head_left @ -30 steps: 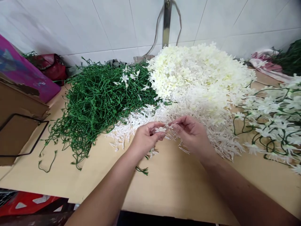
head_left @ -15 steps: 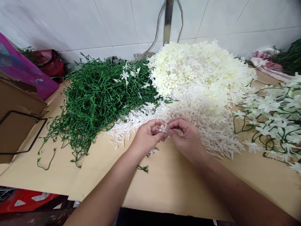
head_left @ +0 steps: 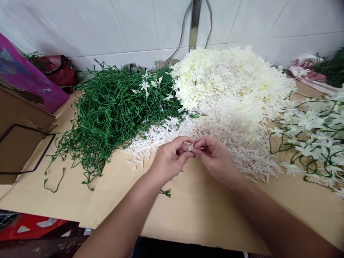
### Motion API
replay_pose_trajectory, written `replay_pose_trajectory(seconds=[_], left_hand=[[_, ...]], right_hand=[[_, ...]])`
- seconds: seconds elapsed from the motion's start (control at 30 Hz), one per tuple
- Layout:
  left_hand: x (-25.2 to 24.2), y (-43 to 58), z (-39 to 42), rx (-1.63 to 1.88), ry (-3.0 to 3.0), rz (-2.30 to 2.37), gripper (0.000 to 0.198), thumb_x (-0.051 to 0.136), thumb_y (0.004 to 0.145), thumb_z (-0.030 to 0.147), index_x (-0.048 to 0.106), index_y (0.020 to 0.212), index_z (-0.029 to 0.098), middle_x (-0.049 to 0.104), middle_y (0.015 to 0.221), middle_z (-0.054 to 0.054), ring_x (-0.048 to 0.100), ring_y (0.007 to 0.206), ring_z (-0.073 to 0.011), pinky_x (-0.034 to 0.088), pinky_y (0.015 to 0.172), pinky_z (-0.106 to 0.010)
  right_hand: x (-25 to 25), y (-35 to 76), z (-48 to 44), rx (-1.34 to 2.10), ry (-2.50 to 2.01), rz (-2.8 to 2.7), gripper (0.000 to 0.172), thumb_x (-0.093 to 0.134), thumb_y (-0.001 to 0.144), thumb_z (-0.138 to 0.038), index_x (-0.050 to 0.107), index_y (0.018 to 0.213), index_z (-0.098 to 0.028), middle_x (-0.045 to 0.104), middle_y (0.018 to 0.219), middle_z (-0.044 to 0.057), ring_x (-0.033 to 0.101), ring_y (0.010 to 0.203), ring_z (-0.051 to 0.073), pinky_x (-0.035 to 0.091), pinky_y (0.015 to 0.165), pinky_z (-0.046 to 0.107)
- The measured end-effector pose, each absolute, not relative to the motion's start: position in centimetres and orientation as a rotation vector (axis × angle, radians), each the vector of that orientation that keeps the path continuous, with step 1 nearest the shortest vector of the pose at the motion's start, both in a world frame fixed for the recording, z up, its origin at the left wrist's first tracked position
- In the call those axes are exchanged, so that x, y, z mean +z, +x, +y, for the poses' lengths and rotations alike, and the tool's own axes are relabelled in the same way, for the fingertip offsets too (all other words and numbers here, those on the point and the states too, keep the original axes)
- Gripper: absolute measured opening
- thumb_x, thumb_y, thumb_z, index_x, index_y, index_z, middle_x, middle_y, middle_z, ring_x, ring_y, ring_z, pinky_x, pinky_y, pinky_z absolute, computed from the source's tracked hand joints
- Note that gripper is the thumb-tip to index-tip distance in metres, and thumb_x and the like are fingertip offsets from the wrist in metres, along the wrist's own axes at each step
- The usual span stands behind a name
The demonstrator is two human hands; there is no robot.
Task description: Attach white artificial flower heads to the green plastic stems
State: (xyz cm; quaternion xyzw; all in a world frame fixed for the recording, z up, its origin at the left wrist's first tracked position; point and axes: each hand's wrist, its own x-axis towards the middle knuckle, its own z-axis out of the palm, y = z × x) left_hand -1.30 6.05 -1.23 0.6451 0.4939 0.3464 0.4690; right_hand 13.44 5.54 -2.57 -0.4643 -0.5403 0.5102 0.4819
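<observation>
Just above the front of the white heap, my left hand (head_left: 170, 157) pinches a small white artificial flower (head_left: 190, 147) between thumb and fingers. My right hand (head_left: 218, 159) meets it from the other side, its thumb and forefinger closed on a thin white stamen stick (head_left: 197, 147) at the flower. Fingers hide much of both pieces. Behind the hands lies a pile of thin white stamen sticks (head_left: 242, 154), with a large heap of cream-white artificial flowers (head_left: 215, 75) beyond it. Green plastic stems (head_left: 118, 111) are piled to the left, several loose flowers on top.
Stems with white flowers attached (head_left: 317, 143) lie at the right. A cardboard box (head_left: 21, 132) with a black wire frame (head_left: 40, 161) and a purple bag (head_left: 32, 79) stand at the left. Loose green stems (head_left: 55, 182) rest on the tan tabletop (head_left: 188, 211). A tiled wall (head_left: 145, 28) closes off the back.
My hands have drawn closer together, and the flower has turned from facing me to more side-on. The whole view has shifted slightly.
</observation>
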Motion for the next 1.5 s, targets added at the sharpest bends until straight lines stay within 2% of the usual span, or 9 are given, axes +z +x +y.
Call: replay_pose_trajectory(seconds=[0.1, 0.27, 0.5, 0.9, 1.1, 1.2, 1.33, 1.4, 1.5], left_hand=[[-0.9, -1.5, 6.2, 0.873, 1.449, 1.145, 0.025, 0.064, 0.07, 0.026, 0.059, 0.094, 0.02, 0.062, 0.073, 0.001, 0.056, 0.064, -0.0108, 0.044, 0.059, -0.021], [-1.1, -1.7, 6.7, 0.953, 1.252, 1.116, 0.013, 0.06, 0.072, 0.025, 0.063, 0.08, 0.015, 0.064, 0.069, -0.002, 0.059, 0.068, -0.0117, 0.046, 0.069, -0.024], [-0.9, -1.0, 6.5, 0.95, 1.262, 1.11, 0.008, 0.062, 0.069, 0.021, 0.061, 0.074, 0.015, 0.058, 0.063, 0.001, 0.052, 0.062, -0.0091, 0.041, 0.061, -0.021], [-1.0, -1.4, 6.4, 0.906, 1.429, 1.106, 0.015, 0.056, 0.075, 0.03, 0.052, 0.074, 0.016, 0.05, 0.066, 0.001, 0.045, 0.059, -0.0093, 0.035, 0.053, -0.021], [-1.0, -1.1, 6.5, 0.912, 1.477, 1.068, 0.012, 0.052, 0.077, 0.028, 0.051, 0.074, 0.016, 0.05, 0.063, 0.002, 0.046, 0.059, -0.0097, 0.036, 0.056, -0.021], [-0.6, -2.0, 6.3, 0.897, 1.568, 1.15, 0.011, 0.052, 0.077, 0.027, 0.053, 0.074, 0.017, 0.05, 0.064, 0.002, 0.045, 0.058, -0.0097, 0.036, 0.055, -0.021], [0.3, -5.4, 4.5, 0.878, 1.797, 1.373, 0.008, 0.054, 0.078, 0.023, 0.059, 0.079, 0.017, 0.057, 0.076, -0.002, 0.051, 0.071, -0.0133, 0.039, 0.065, -0.024], [0.5, -7.3, 3.2, 0.786, 2.003, 1.416, 0.008, 0.055, 0.078, 0.023, 0.061, 0.079, 0.019, 0.058, 0.081, -0.004, 0.053, 0.078, -0.0155, 0.039, 0.071, -0.027], [0.0, -8.7, 1.5, 0.616, 2.224, 1.456, 0.014, 0.057, 0.077, 0.023, 0.063, 0.089, 0.021, 0.059, 0.092, -0.006, 0.051, 0.092, -0.0199, 0.038, 0.08, -0.033]], right_hand=[[-2.5, 14.0, 5.7, 1.34, -1.112, -1.237, 0.017, 0.067, 0.068, -0.029, 0.054, 0.067, -0.018, 0.057, 0.068, 0.0, 0.053, 0.062, 0.011, 0.045, 0.06, 0.026], [-2.4, 14.3, 5.6, 1.48, -1.044, -1.069, 0.022, 0.071, 0.065, -0.034, 0.055, 0.068, -0.019, 0.056, 0.062, -0.003, 0.053, 0.057, 0.01, 0.043, 0.057, 0.025], [-2.2, 13.8, 5.4, 1.557, -1.036, -1.015, 0.024, 0.073, 0.062, -0.036, 0.057, 0.068, -0.018, 0.055, 0.059, -0.003, 0.051, 0.056, 0.009, 0.042, 0.055, 0.023], [-2.2, 12.9, 5.0, 1.407, -1.041, -1.178, 0.025, 0.068, 0.068, -0.035, 0.057, 0.085, -0.019, 0.058, 0.076, 0.001, 0.053, 0.064, 0.01, 0.047, 0.062, 0.026], [-2.1, 12.6, 4.7, 1.389, -1.019, -1.153, 0.023, 0.069, 0.067, -0.036, 0.054, 0.072, -0.02, 0.054, 0.063, -0.003, 0.051, 0.059, 0.01, 0.044, 0.057, 0.025], [-1.9, 12.9, 4.5, 1.365, -1.04, -1.167, 0.023, 0.068, 0.068, -0.036, 0.053, 0.07, -0.02, 0.055, 0.063, -0.002, 0.052, 0.06, 0.011, 0.044, 0.058, 0.025], [-1.6, 13.6, 4.5, 1.342, -1.082, -1.161, 0.02, 0.068, 0.068, -0.036, 0.055, 0.07, -0.021, 0.055, 0.065, -0.002, 0.053, 0.06, 0.011, 0.045, 0.059, 0.026], [-1.6, 13.9, 4.5, 1.329, -1.079, -1.157, 0.018, 0.068, 0.068, -0.035, 0.056, 0.069, -0.022, 0.056, 0.066, -0.001, 0.053, 0.06, 0.012, 0.045, 0.059, 0.026], [-1.6, 14.0, 4.5, 1.351, -1.045, -1.182, 0.019, 0.069, 0.067, -0.036, 0.057, 0.068, -0.022, 0.057, 0.068, 0.0, 0.053, 0.062, 0.012, 0.044, 0.059, 0.027]])
